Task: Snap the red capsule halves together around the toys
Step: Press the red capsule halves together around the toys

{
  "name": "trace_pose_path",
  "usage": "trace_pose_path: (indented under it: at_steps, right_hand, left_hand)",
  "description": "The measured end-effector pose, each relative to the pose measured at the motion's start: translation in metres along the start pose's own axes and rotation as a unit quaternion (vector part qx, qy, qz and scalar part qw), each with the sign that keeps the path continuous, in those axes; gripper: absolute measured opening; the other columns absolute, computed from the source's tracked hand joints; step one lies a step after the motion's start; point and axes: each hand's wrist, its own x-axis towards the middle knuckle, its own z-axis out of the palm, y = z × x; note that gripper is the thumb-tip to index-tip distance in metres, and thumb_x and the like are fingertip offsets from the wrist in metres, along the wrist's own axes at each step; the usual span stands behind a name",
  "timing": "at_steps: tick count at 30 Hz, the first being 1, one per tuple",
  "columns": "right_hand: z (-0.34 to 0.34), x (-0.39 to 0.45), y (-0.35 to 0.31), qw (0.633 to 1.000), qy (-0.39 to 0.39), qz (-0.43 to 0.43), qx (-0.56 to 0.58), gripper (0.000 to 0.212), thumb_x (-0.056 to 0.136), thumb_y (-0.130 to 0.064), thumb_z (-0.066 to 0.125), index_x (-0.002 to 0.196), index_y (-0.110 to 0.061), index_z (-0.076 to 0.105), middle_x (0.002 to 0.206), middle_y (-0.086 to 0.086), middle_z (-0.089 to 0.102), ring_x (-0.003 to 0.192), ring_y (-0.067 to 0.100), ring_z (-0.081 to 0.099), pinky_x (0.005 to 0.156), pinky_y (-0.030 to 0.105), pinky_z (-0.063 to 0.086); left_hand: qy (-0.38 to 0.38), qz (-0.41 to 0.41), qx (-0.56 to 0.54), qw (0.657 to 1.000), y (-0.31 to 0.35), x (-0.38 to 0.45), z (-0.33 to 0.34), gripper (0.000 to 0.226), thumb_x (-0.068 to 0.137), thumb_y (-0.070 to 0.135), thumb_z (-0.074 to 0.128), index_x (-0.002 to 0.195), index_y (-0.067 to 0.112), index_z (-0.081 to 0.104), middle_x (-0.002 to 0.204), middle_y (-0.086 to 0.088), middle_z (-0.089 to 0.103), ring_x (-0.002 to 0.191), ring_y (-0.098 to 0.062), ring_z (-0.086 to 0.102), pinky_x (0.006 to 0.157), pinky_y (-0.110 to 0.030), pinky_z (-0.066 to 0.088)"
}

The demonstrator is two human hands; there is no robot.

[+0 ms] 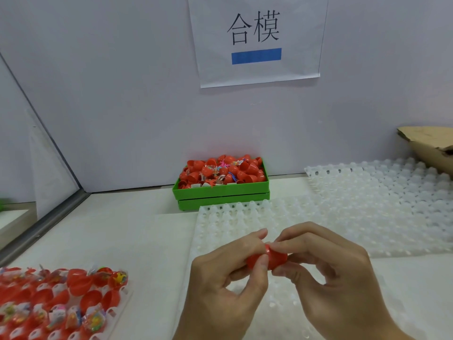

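Hard to see inside the red capsule (pixel 267 260), with fingers all over it, so no telling what toy sits in there. Cut off at the bottom edge: both wrists. Cut off at the left edge too: a white tray (pixel 115 312) full of open red halves and little toys in clear bags. Round, shiny and bright red, that capsule, with a raised rim in the middle where the two halves meet (whether fully snapped, cannot tell). Held up in the air over a bumpy white tray (pixel 245 217), right between the two hands. Pinched on its left half by the left hand (pixel 228 285), thumb in front and fingers behind. Pinched on its right half by the right hand (pixel 326 271), fingertips close to the rim. Farther back by the wall, a green box (pixel 220 190) heaped with more red halves and toys. Off to the right, another bumpy white tray (pixel 382 192) and a bit of brown cardboard (pixel 426 143). Up on the wall, a paper sign (pixel 257 40) with a blue bar.
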Motion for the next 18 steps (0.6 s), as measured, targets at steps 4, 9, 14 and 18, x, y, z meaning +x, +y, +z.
trace_pose_path:
  at_steps: [4,9,14,18]
  right_hand:
    - [0.0009,-0.0007,0.0006,1.0,0.001,-0.001,0.001,0.025,0.065,0.008,0.075,0.085,-0.005,0.076,0.087,0.001,0.068,0.076,0.012,0.071,0.061,0.021,0.059]
    - [0.0013,-0.0001,-0.0007,0.999,-0.013,-0.023,-0.023,0.026,0.064,0.01,0.075,0.085,-0.005,0.077,0.089,0.0,0.067,0.085,0.006,0.07,0.063,0.02,0.059]
    - [0.0013,0.0007,-0.0011,0.999,-0.014,-0.034,-0.04,0.025,0.064,0.01,0.075,0.083,-0.005,0.076,0.089,0.001,0.066,0.086,0.003,0.069,0.064,0.018,0.058]
    - [0.0006,0.0005,0.0007,0.999,-0.012,-0.028,-0.045,0.022,0.066,0.007,0.076,0.084,-0.006,0.077,0.089,0.0,0.067,0.078,0.01,0.069,0.062,0.021,0.058]
  left_hand:
    - [0.01,-0.05,-0.035,0.998,0.0018,-0.0001,0.0026,0.009,0.082,0.027,0.061,0.084,0.031,0.069,0.105,0.011,0.075,0.08,-0.014,0.075,0.07,-0.017,0.057]
    - [-0.003,-0.146,-0.096,0.985,0.0027,0.0017,0.0032,0.015,0.075,0.012,0.065,0.071,0.027,0.065,0.093,0.004,0.078,0.082,-0.018,0.075,0.069,-0.016,0.055]
    - [0.019,-0.196,-0.157,0.968,0.0065,0.0048,0.0045,0.015,0.072,0.01,0.065,0.074,0.024,0.062,0.089,-0.003,0.078,0.079,-0.022,0.076,0.069,-0.021,0.057]
    - [0.047,-0.238,-0.211,0.947,0.0042,0.0046,0.0061,0.01,0.066,0.014,0.071,0.074,0.02,0.071,0.092,-0.005,0.078,0.085,-0.022,0.076,0.07,-0.023,0.058]
